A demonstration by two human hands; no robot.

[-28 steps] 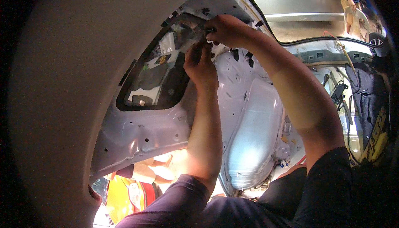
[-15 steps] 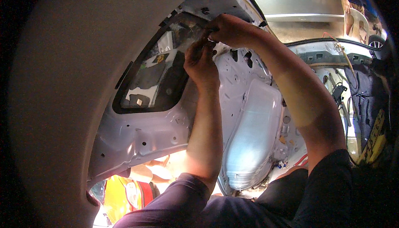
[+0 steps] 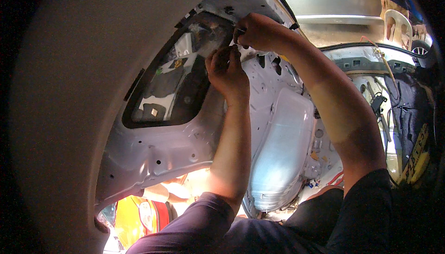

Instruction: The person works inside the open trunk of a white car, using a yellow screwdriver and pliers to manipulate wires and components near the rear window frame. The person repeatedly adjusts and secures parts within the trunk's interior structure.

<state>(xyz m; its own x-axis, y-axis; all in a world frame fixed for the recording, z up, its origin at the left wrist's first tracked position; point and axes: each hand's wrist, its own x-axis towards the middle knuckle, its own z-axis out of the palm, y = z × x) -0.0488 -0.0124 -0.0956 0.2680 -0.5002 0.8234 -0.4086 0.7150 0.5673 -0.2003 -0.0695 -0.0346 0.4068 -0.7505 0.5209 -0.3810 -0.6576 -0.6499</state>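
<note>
My left hand (image 3: 226,71) is raised beside the upper right edge of a dark-framed side window (image 3: 169,82), its fingers bent and drawn together. Just above and to its right, my right hand (image 3: 259,32) is closed in a pinch near the bare metal pillar. Something small and dark shows at its fingertips, too shadowed to name. Whatever the left fingers hold, if anything, is hidden. Both hands work close to each other in front of the white body panel (image 3: 264,85) of a stripped vehicle interior.
A pale lining panel (image 3: 60,115) fills the left side. Below the hands bulges a wheel arch (image 3: 282,147). Right of my right arm lie wires and a dark cloth-like bundle (image 3: 408,110). Outside stand a silver vehicle (image 3: 340,4) and a white plastic chair (image 3: 397,25); an orange-red object (image 3: 139,219) shows lower left.
My hands have drawn slightly apart, the right one moving a little up and right, the left one a little down. In the background, a person has shifted away from the chair.
</note>
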